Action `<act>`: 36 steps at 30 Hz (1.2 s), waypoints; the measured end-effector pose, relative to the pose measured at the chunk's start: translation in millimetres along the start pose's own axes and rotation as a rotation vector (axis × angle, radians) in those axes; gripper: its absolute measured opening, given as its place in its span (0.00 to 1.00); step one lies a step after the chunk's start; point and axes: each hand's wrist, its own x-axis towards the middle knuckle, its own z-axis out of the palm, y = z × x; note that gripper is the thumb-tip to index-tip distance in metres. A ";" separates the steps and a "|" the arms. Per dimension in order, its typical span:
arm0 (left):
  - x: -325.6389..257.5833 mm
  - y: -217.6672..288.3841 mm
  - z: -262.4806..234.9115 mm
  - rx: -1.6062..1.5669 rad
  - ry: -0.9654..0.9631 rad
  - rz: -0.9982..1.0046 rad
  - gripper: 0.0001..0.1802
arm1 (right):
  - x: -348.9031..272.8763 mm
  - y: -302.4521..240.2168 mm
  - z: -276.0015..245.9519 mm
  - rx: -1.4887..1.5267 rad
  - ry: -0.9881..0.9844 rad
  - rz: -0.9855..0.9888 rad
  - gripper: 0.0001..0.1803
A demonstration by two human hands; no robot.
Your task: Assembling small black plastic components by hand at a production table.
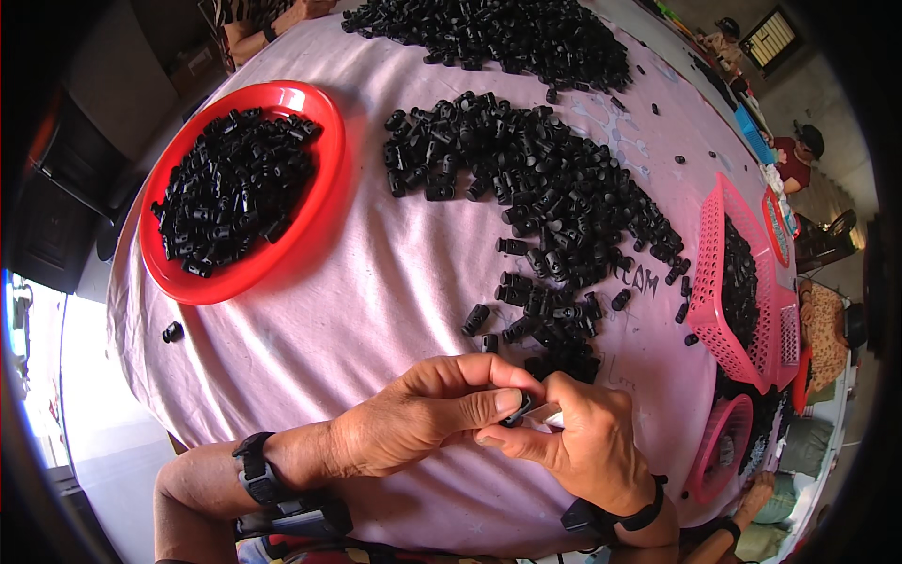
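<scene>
Both hands meet over the near side of the table. My left hand (413,414) is closed, pinching a small black plastic piece (516,408), which looks like a cord lock, between thumb and forefinger. My right hand (592,437) is closed right against it, thumb and forefinger at the same piece. A whitish bit (545,415) shows in the right hand's grip; I cannot make out what it is. Just beyond my hands lies a spread heap of black cord locks (536,188), some standing and some on their sides.
On the left, a red plate (324,179) holds many of the same pieces, with a loose one (172,331) below it. Another heap (498,38) lies at the far side. Pink baskets (709,273) line the right on the pink cloth (376,282). Other people sit around the table.
</scene>
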 end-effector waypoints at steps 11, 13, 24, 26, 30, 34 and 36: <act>0.5 -2.2 0.4 -0.021 0.018 0.006 0.13 | 0.3 0.6 0.6 0.072 0.007 -0.011 0.28; 0.6 -1.3 0.8 -0.020 0.016 0.002 0.13 | 0.9 -0.6 -0.1 0.066 0.017 0.006 0.28; 0.3 -1.7 0.3 0.000 0.022 0.008 0.13 | 0.3 -1.0 -0.9 0.023 -0.038 0.014 0.28; -0.2 -0.9 2.4 -0.096 0.013 -0.013 0.14 | -0.3 -2.1 -1.8 0.007 -0.042 0.008 0.27; -1.7 2.5 -3.2 -0.169 0.042 -0.051 0.14 | 0.3 -6.9 -3.8 0.244 0.113 0.004 0.20; -1.5 1.0 -3.0 -0.171 0.054 -0.067 0.13 | 2.4 -8.7 -3.7 0.327 0.134 -0.007 0.13; -0.9 -0.2 -3.4 -0.186 0.042 -0.069 0.13 | 2.8 -7.9 -3.1 0.363 0.151 -0.040 0.12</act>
